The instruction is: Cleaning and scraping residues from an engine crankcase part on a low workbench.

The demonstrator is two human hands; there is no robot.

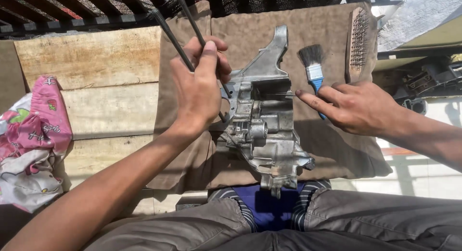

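Our left hand (199,85) grips two dark rods (175,32), their lower ends at the casing (264,121). Our right hand (353,106) pinches a thin pin (279,94), its tip touching the casing's upper part. The grey metal casing lies on a brown cloth (337,145) spread over the wooden desk (96,78). A blue-handled paintbrush (313,63) and a wire brush (358,39) rest on the cloth beside our right hand. A pink rag (31,135) lies far left.
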